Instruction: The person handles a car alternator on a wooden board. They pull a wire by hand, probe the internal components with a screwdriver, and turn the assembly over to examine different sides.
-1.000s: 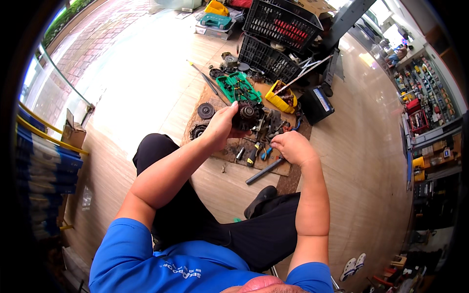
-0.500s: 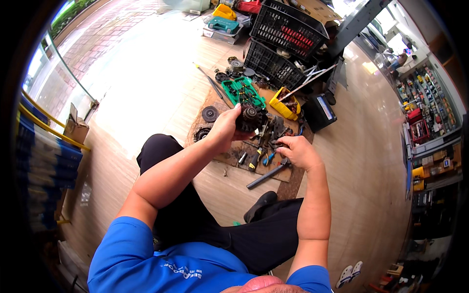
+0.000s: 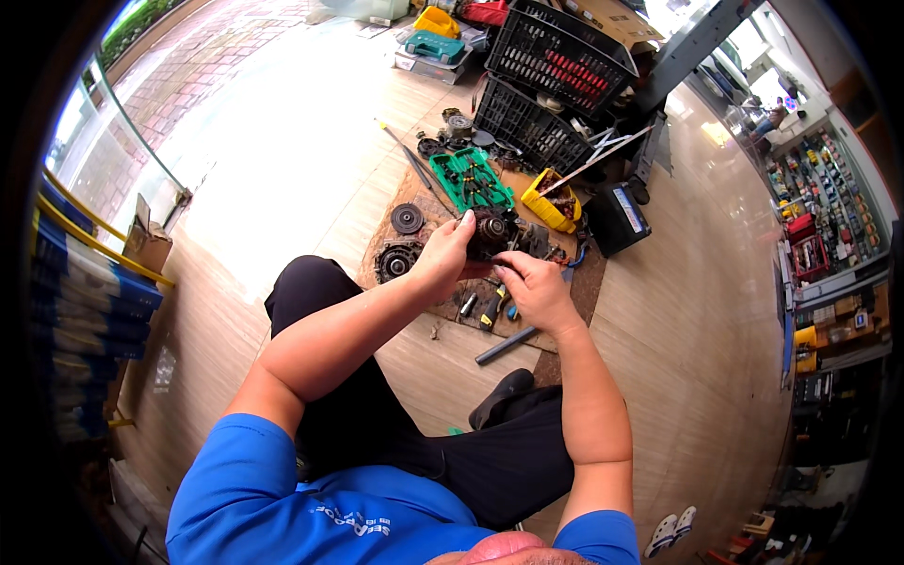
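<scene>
My left hand (image 3: 444,252) is closed around a dark, round metal machine part (image 3: 492,228) with a shaft end facing up, held above the work mat. Thumb and fingers of my right hand (image 3: 537,287) are pinched together at the part's lower right side. What lies between them is too small and dark to name. On the cardboard mat (image 3: 435,299) below are a pulley-like disc (image 3: 407,218), a round metal housing (image 3: 396,260), a short metal cylinder (image 3: 468,304) and a yellow-and-black handled tool (image 3: 492,308). A grey bar-like handle (image 3: 507,346) runs partly under my right hand.
Beyond the part lies an open green tool case (image 3: 471,179). A yellow bin (image 3: 551,202) and a black battery (image 3: 617,221) stand to the right. Stacked black crates (image 3: 532,122) rise behind them. My bent knee (image 3: 306,287) is at the left of the mat.
My right hand has moved left and slightly up from the tools on the mat to the metal part. The left hand still holds the part, shifted slightly right.
</scene>
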Motion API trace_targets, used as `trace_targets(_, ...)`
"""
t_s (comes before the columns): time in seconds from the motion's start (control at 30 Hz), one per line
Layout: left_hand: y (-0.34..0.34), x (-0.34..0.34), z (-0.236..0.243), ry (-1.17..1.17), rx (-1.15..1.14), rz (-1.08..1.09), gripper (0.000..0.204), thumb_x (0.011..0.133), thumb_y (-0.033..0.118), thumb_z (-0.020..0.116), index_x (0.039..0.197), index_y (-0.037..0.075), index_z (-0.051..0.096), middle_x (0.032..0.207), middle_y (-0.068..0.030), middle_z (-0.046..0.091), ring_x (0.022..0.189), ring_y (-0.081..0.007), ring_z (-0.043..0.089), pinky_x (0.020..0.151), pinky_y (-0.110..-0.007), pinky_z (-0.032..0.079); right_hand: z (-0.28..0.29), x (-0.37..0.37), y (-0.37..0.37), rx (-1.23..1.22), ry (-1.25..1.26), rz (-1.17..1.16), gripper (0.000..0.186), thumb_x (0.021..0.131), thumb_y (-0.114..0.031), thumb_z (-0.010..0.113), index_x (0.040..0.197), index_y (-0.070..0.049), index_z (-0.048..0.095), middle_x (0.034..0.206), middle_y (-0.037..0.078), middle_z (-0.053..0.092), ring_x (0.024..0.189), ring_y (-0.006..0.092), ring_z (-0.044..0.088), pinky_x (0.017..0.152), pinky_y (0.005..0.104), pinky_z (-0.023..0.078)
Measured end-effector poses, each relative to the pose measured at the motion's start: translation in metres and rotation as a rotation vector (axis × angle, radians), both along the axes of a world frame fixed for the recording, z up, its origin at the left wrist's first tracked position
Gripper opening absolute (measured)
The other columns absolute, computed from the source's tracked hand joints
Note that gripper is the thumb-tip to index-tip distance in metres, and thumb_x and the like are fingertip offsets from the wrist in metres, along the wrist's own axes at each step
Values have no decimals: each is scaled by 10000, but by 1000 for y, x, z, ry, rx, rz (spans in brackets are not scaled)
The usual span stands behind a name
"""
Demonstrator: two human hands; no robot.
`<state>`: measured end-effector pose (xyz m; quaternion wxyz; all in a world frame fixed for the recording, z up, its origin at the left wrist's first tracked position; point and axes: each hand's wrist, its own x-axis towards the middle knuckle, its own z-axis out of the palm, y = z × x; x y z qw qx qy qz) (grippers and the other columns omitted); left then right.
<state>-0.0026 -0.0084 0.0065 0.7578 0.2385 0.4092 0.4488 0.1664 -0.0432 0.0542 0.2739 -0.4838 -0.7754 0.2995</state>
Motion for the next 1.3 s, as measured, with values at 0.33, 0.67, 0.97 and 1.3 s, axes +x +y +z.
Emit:
trace_targets(0.33,10,-8,6,-401,19,166,532,1027,476,265,1258,51,488,1106,-150,632,961,-327,647,844,-438,538,-22,-19,-1,84,-137,70,167,904,-210,566,940,-69,647,811,194,648,773,392,632,666,462,507)
trace_targets(0.67,16,-22,12,-548,108,91,616,1014,527,205,1270,65,522,1122,-158,658,1031,-325,649,907,-430,496,-13,2,13,137,-185,-85,163,901,-215,578,988,-103,659,827,167,655,787,372,637,653,434,505)
trace_targets(0.97,16,-24,13,-564,131,96,611,1015,517,211,1275,57,517,1129,-173,650,1032,-325,647,912,-443,499,-4,7,12,139,-156,-105,166,911,-177,602,990,-42,659,799,196,633,742,364,635,651,377,496)
trace_targets(1.3,14,-22,11,-552,147,80,602,1019,507,213,1291,58,507,1153,-176,642,1056,-329,638,907,-433,503,-9,16,10,-25,-148,-101,184,880,-230,635,997,-93,673,811,171,661,781,367,645,660,411,500)
